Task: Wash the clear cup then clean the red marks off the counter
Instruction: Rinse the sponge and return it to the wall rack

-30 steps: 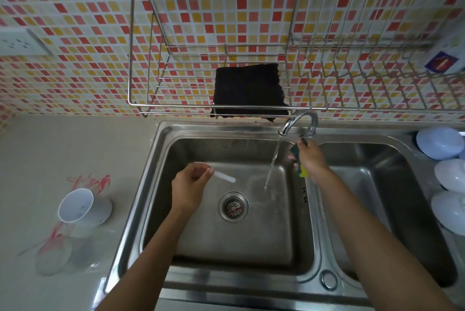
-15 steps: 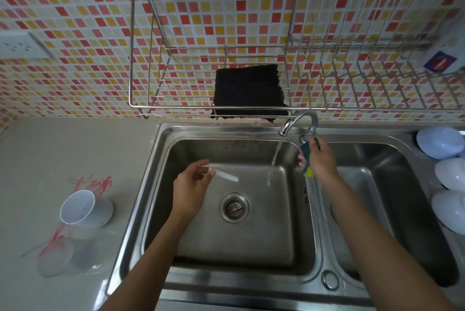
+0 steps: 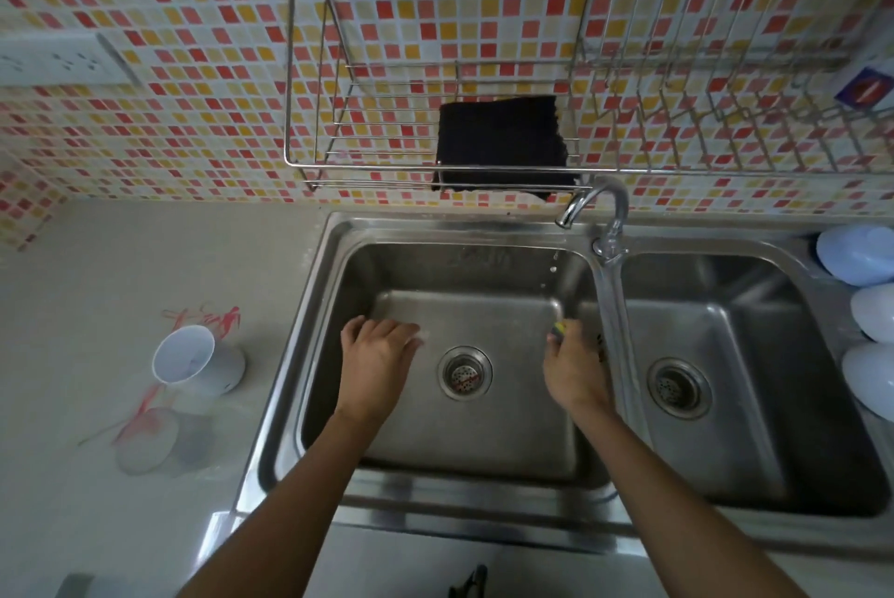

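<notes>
A clear cup (image 3: 147,447) lies on its side on the grey counter (image 3: 96,258), over red marks (image 3: 142,406). More red marks (image 3: 208,317) sit behind a white cup (image 3: 193,358) that also lies on its side. Both hands are down in the left sink basin (image 3: 464,428). My left hand (image 3: 377,355) is palm down left of the drain, fingers curled on a small white strip that barely shows at the fingertips. To the right of the drain, my right hand (image 3: 573,372) grips a green and yellow sponge (image 3: 558,329). The faucet (image 3: 590,203) only drips.
A second basin (image 3: 735,384) lies to the right, with pale blue bowls (image 3: 856,254) upside down along its right rim. A wire rack (image 3: 435,162) on the tiled wall holds a black cloth (image 3: 503,142). A wall socket (image 3: 58,62) is at the far left.
The water stream has stopped. My right hand came down from the faucet into the basin with the sponge. My left hand lowered toward the basin floor.
</notes>
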Demonstrator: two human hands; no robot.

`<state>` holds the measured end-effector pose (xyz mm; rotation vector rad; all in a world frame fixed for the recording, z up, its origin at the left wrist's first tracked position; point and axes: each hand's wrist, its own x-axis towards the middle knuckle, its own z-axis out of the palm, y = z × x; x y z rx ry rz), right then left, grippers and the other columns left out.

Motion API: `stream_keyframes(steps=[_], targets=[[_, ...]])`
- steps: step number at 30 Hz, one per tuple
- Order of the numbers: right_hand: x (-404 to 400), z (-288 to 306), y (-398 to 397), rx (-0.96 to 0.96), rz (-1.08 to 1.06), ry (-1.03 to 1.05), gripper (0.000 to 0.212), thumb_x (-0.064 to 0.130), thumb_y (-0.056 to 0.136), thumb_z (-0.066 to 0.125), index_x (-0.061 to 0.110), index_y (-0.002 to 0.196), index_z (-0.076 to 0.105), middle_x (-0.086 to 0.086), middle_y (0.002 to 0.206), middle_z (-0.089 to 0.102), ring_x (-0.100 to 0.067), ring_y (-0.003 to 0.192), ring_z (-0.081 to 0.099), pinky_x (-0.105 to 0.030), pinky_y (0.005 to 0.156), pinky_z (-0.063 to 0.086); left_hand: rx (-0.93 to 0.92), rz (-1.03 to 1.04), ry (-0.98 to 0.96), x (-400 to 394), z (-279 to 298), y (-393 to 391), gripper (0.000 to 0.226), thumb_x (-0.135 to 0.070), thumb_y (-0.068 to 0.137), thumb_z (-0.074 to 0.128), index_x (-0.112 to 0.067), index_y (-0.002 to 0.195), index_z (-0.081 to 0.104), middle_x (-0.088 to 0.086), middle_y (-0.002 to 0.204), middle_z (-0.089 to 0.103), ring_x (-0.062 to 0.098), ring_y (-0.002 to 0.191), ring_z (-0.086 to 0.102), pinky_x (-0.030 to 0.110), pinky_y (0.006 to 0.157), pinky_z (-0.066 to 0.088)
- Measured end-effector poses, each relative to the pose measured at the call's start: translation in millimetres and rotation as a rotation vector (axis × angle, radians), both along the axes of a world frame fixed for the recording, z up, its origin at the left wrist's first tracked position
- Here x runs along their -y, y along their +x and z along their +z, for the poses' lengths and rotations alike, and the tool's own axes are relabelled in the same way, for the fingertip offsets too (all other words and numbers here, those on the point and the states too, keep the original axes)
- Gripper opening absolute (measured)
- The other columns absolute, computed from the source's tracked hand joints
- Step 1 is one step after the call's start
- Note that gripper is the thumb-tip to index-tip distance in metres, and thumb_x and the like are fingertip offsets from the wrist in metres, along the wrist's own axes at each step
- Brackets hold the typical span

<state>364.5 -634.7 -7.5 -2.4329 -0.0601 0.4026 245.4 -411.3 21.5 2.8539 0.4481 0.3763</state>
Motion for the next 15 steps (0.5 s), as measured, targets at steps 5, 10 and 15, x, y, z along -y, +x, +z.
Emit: stream_keyframes(steps=[5, 10, 15], targets=[[-37, 93, -21, 0.2, 0.165, 0.259, 0.023, 0.014, 0.088, 0.057, 0.018, 0.1, 0.038, -0.001, 0.077, 0.054, -0.014, 0.059, 0.052, -0.033, 0.052, 0.038, 0.076, 0.03, -0.093, -7, 15, -18, 0.007, -0.023, 0.085, 0.074, -0.022, 0.092, 0.075, -0.005, 0.084, 0.073, 0.02, 0.08, 0.069, 0.044, 0.088, 0.045], [-102, 203, -19, 0.436, 0.282, 0.59, 0.022, 0.023, 0.088, 0.064, 0.018, 0.101, 0.046, 0.001, 0.084, 0.054, -0.009, 0.068, 0.05, -0.015, 0.055, 0.037, 0.198, 0.125, -0.268, -27, 44, -41, 0.027, -0.04, 0.088, 0.056, -0.021, 0.091, 0.076, -0.005, 0.081, 0.074, 0.016, 0.074, 0.068, 0.044, 0.081, 0.053], [-175, 241, 25, 0.536, 0.235, 0.508, 0.04, 0.035, 0.087, 0.066, 0.013, 0.118, 0.052, -0.005, 0.118, 0.05, -0.014, 0.102, 0.051, -0.01, 0.077, 0.037, 0.307, 0.184, -0.405, -58, 69, -74, 0.015, -0.026, 0.091, 0.068, -0.018, 0.101, 0.076, -0.006, 0.09, 0.076, 0.008, 0.08, 0.068, 0.033, 0.079, 0.057]])
